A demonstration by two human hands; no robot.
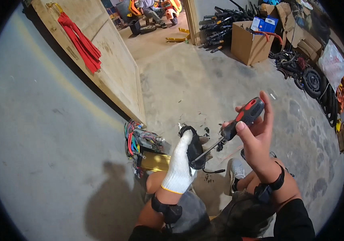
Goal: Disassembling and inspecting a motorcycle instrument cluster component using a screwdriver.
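My left hand [181, 160], in a white knitted glove, is closed around a black oblong device [196, 148] with a short cable [215, 171] trailing from its lower end. In my bare right hand [259, 138] is a screwdriver [243, 119] with a black and red handle, held between thumb and fingers. Its shaft slants down to the left, and the tip meets the lower part of the device. Whether the tip sits in a screw is too small to tell.
Beside my left arm lie bundled coloured wires [131, 138] and a gold-coloured box [156, 161]. A wooden door [111, 52] with a red cloth [79, 40] stands at left. A cardboard box [249, 44], black rod-like parts [220, 30] and wheels [312, 81] line the back right. A person [152, 10] sits beyond the doorway.
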